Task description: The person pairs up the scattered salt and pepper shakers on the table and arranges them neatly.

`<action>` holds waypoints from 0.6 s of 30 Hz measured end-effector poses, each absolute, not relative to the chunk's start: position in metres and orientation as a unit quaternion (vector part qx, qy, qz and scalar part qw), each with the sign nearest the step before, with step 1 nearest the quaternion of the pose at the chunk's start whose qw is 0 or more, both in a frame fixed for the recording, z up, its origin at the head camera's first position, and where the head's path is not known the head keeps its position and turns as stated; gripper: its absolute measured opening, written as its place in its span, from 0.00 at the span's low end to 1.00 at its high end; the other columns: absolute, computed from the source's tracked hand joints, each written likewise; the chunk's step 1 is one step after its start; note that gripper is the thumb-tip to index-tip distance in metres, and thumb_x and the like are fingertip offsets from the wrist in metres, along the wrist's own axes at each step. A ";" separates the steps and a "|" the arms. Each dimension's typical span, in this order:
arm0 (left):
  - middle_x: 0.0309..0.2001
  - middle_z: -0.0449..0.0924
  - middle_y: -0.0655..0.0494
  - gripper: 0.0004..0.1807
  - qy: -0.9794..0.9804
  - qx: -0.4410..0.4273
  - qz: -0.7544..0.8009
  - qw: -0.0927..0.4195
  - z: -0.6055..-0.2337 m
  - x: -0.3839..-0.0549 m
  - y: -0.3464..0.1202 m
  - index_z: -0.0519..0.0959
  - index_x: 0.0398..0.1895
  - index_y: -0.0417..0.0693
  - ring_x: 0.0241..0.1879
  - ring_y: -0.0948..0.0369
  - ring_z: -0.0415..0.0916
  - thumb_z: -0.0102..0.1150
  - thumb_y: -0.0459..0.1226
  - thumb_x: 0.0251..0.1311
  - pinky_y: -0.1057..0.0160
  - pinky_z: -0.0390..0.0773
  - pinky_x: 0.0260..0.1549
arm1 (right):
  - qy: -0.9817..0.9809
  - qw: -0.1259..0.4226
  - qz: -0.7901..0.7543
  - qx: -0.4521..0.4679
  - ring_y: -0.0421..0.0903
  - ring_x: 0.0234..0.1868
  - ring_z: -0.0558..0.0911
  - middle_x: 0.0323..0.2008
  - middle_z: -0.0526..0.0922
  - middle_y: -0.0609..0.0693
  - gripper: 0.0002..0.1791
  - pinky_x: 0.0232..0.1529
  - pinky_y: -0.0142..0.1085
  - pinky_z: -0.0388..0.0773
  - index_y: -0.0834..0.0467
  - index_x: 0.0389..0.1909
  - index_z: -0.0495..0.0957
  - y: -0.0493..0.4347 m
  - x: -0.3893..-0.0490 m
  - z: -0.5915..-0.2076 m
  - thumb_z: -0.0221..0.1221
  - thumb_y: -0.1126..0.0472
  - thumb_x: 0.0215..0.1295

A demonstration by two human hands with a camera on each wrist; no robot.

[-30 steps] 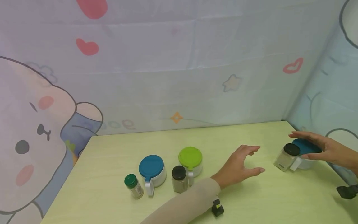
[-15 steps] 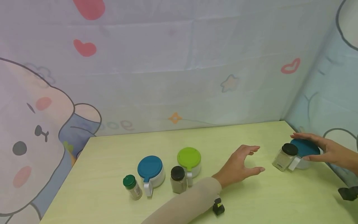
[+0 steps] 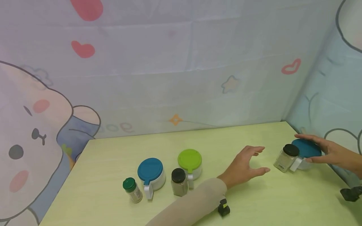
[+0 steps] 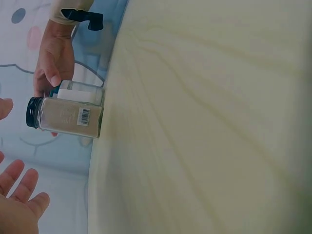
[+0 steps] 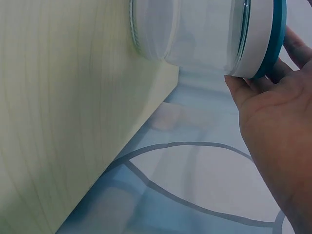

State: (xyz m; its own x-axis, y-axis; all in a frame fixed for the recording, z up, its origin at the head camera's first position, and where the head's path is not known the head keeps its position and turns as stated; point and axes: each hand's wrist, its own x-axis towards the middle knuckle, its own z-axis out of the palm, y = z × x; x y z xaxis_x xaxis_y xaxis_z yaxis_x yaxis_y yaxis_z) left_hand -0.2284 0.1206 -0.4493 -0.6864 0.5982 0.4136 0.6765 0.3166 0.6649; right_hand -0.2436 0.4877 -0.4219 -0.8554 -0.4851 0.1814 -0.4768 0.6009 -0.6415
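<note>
At the table's right end my right hand (image 3: 335,155) spans the blue lid of a clear jar with a white handle (image 3: 306,149), thumb in front and fingers behind. The right wrist view shows thumb and fingers round the lid's edge (image 5: 273,44). Just left of that jar stands a square glass shaker with a black cap (image 3: 285,159), full of pale powder; a barcode label shows in the left wrist view. My left hand (image 3: 240,168) hovers over the table left of the shaker, fingers and thumb spread apart, holding nothing.
Left of my left forearm stand another blue-lidded jar (image 3: 150,171), a green-lidded jar (image 3: 190,160), a black-capped shaker (image 3: 179,185) and a small green-capped shaker (image 3: 133,190). A printed cloth (image 3: 198,62) hangs behind the pale table (image 3: 93,175) and along its right side.
The whole head view has shifted slightly, things on the table drifting a little left in it. Both hands keep nearly the same pose and place.
</note>
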 end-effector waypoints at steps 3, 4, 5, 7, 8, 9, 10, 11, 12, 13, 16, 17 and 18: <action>0.65 0.71 0.60 0.37 -0.810 -0.394 -0.431 0.047 -0.450 -0.230 0.123 0.64 0.75 0.58 0.62 0.70 0.71 0.67 0.49 0.65 0.74 0.70 0.59 | 0.906 0.008 -0.337 -0.256 0.23 0.57 0.64 0.71 0.53 0.24 0.49 0.42 0.24 0.74 0.55 0.80 0.53 0.491 -0.245 -0.425 0.67 0.71 0.62; 0.65 0.71 0.60 0.37 -0.810 -0.394 -0.432 0.047 -0.451 -0.230 0.124 0.65 0.75 0.58 0.62 0.69 0.71 0.67 0.49 0.65 0.74 0.70 0.59 | 0.908 0.008 -0.332 -0.254 0.22 0.56 0.63 0.70 0.53 0.23 0.49 0.41 0.25 0.75 0.54 0.80 0.52 0.491 -0.245 -0.426 0.67 0.71 0.62; 0.65 0.71 0.60 0.37 -0.810 -0.394 -0.432 0.047 -0.451 -0.230 0.124 0.65 0.75 0.57 0.62 0.69 0.71 0.67 0.49 0.65 0.74 0.70 0.59 | 0.910 0.009 -0.330 -0.251 0.21 0.56 0.62 0.68 0.52 0.22 0.50 0.41 0.26 0.75 0.53 0.81 0.51 0.492 -0.245 -0.427 0.67 0.70 0.62; 0.65 0.71 0.61 0.37 -0.810 -0.394 -0.431 0.049 -0.452 -0.232 0.126 0.65 0.75 0.57 0.62 0.69 0.71 0.67 0.49 0.65 0.75 0.70 0.59 | 0.910 0.011 -0.332 -0.248 0.21 0.55 0.63 0.68 0.52 0.22 0.51 0.40 0.27 0.76 0.53 0.81 0.51 0.494 -0.246 -0.429 0.67 0.70 0.62; 0.65 0.71 0.61 0.37 -0.811 -0.394 -0.431 0.050 -0.452 -0.232 0.127 0.65 0.75 0.57 0.62 0.69 0.72 0.67 0.49 0.65 0.75 0.70 0.59 | 0.910 0.011 -0.333 -0.246 0.21 0.55 0.63 0.69 0.52 0.23 0.51 0.40 0.27 0.77 0.53 0.81 0.50 0.494 -0.246 -0.430 0.67 0.70 0.62; 0.65 0.71 0.61 0.37 -0.811 -0.394 -0.430 0.050 -0.452 -0.232 0.128 0.65 0.75 0.56 0.62 0.69 0.72 0.67 0.49 0.65 0.75 0.70 0.59 | 0.911 0.011 -0.335 -0.242 0.21 0.55 0.63 0.69 0.52 0.23 0.51 0.40 0.27 0.77 0.52 0.81 0.50 0.495 -0.246 -0.431 0.67 0.70 0.62; 0.66 0.71 0.61 0.37 -0.811 -0.395 -0.429 0.050 -0.452 -0.233 0.129 0.65 0.75 0.56 0.62 0.68 0.72 0.67 0.49 0.65 0.75 0.70 0.59 | 0.911 0.010 -0.336 -0.238 0.20 0.55 0.63 0.69 0.52 0.23 0.51 0.40 0.27 0.77 0.52 0.81 0.50 0.495 -0.246 -0.432 0.68 0.70 0.62; 0.66 0.71 0.61 0.37 -0.811 -0.394 -0.429 0.049 -0.451 -0.233 0.129 0.65 0.75 0.56 0.62 0.68 0.72 0.67 0.49 0.65 0.76 0.70 0.59 | 0.911 0.010 -0.337 -0.237 0.20 0.55 0.63 0.70 0.52 0.25 0.51 0.40 0.27 0.76 0.52 0.81 0.51 0.495 -0.246 -0.433 0.68 0.70 0.61; 0.66 0.71 0.62 0.37 -0.813 -0.394 -0.427 0.050 -0.451 -0.233 0.130 0.65 0.75 0.56 0.62 0.69 0.72 0.67 0.49 0.65 0.76 0.70 0.58 | 0.912 0.008 -0.337 -0.235 0.20 0.55 0.62 0.70 0.52 0.25 0.51 0.41 0.27 0.76 0.53 0.81 0.50 0.496 -0.246 -0.434 0.68 0.70 0.61; 0.66 0.71 0.61 0.37 -0.813 -0.394 -0.426 0.050 -0.451 -0.233 0.130 0.65 0.75 0.56 0.62 0.68 0.72 0.67 0.49 0.65 0.76 0.70 0.58 | 0.913 0.008 -0.336 -0.231 0.19 0.54 0.62 0.69 0.51 0.24 0.51 0.40 0.26 0.76 0.53 0.81 0.50 0.496 -0.246 -0.434 0.68 0.69 0.61; 0.66 0.71 0.62 0.37 -0.817 -0.392 -0.421 0.048 -0.450 -0.234 0.133 0.65 0.75 0.57 0.61 0.69 0.72 0.67 0.49 0.65 0.77 0.70 0.57 | 0.916 0.003 -0.332 -0.224 0.18 0.54 0.61 0.69 0.51 0.27 0.53 0.41 0.26 0.75 0.51 0.81 0.50 0.497 -0.248 -0.437 0.69 0.68 0.60; 0.66 0.71 0.62 0.37 -0.818 -0.391 -0.420 0.046 -0.449 -0.234 0.134 0.65 0.75 0.57 0.61 0.70 0.72 0.67 0.49 0.65 0.77 0.70 0.57 | 0.917 0.003 -0.331 -0.222 0.18 0.54 0.61 0.70 0.50 0.29 0.53 0.41 0.26 0.75 0.51 0.81 0.49 0.497 -0.248 -0.438 0.69 0.68 0.60; 0.66 0.71 0.62 0.37 -0.818 -0.392 -0.418 0.046 -0.449 -0.235 0.135 0.65 0.75 0.57 0.61 0.69 0.72 0.67 0.49 0.65 0.77 0.70 0.57 | 0.918 0.004 -0.331 -0.218 0.17 0.54 0.61 0.70 0.51 0.32 0.54 0.41 0.26 0.75 0.51 0.81 0.48 0.497 -0.248 -0.439 0.69 0.68 0.60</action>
